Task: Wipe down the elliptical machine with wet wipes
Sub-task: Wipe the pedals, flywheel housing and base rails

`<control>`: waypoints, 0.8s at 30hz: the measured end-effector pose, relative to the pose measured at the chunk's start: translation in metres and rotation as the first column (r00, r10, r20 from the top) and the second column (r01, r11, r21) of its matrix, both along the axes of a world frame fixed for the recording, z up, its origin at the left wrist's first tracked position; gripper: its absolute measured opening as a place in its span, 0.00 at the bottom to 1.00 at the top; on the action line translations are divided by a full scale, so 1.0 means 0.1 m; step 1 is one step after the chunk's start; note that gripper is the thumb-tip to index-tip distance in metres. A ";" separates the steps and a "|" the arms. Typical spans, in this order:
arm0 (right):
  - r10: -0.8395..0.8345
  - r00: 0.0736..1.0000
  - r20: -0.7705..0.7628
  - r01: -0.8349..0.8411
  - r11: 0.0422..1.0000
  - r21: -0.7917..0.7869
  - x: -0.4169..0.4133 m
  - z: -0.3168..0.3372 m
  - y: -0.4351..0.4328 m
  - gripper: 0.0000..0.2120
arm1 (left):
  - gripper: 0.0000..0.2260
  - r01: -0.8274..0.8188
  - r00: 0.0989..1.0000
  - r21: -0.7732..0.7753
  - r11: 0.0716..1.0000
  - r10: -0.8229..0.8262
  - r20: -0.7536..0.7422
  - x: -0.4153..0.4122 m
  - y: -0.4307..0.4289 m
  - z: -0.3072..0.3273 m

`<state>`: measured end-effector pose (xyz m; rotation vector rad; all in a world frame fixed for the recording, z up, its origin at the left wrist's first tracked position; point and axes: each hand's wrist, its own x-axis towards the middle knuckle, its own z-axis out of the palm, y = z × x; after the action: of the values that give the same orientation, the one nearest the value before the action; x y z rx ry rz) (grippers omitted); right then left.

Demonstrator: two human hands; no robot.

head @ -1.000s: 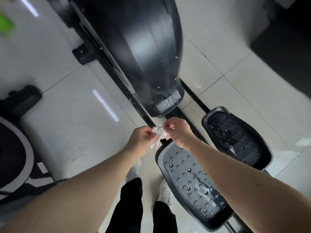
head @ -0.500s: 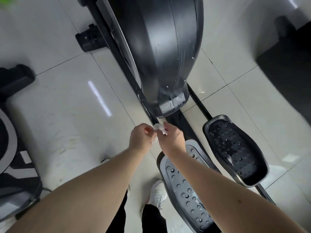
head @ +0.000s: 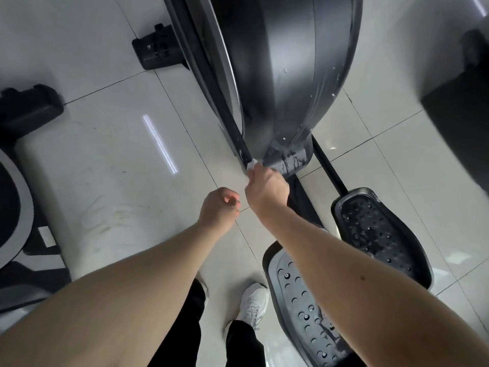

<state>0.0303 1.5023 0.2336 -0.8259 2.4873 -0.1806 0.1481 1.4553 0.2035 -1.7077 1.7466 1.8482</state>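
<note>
The elliptical machine's black flywheel housing fills the top middle, its lower tip wet and streaked. My right hand grips a small white wet wipe and holds it against the housing's lower tip, beside the black frame rail. Most of the wipe is hidden by my fingers. My left hand hangs in the air just left of the right wrist, fingers loosely curled, holding nothing. Two black studded pedals lie below, the near pedal under my right forearm and the far pedal to the right.
Pale glossy floor tiles spread to the left. Another machine's black base and round grey-rimmed part stand at the left edge. A dark mat lies at the right. My white shoe stands beside the near pedal.
Both hands held the wipe together before. Now my left hand has let go and dropped back, while my right hand has carried the wipe forward to the housing's lower tip.
</note>
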 end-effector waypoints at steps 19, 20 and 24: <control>-0.143 0.982 0.120 0.172 0.941 -0.290 -0.16 0.06 -0.30 0.10 | 0.12 -0.019 0.999 0.060 0.998 0.021 -0.032 0.11 -0.27 -0.06; -0.147 0.981 0.124 0.178 0.936 -0.304 -0.17 0.07 -0.38 0.10 | 0.12 -0.017 0.999 0.054 0.998 0.019 -0.033 0.12 -0.27 -0.06; -0.137 0.981 0.137 0.171 0.945 -0.280 -0.01 0.00 0.02 0.06 | 0.13 -0.064 0.997 0.072 0.995 0.067 -0.035 0.16 -0.24 -0.09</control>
<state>0.0295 1.5042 0.2336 -0.7102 2.4472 -0.6451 0.1640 1.4312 0.1947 -1.7356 1.6362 1.9559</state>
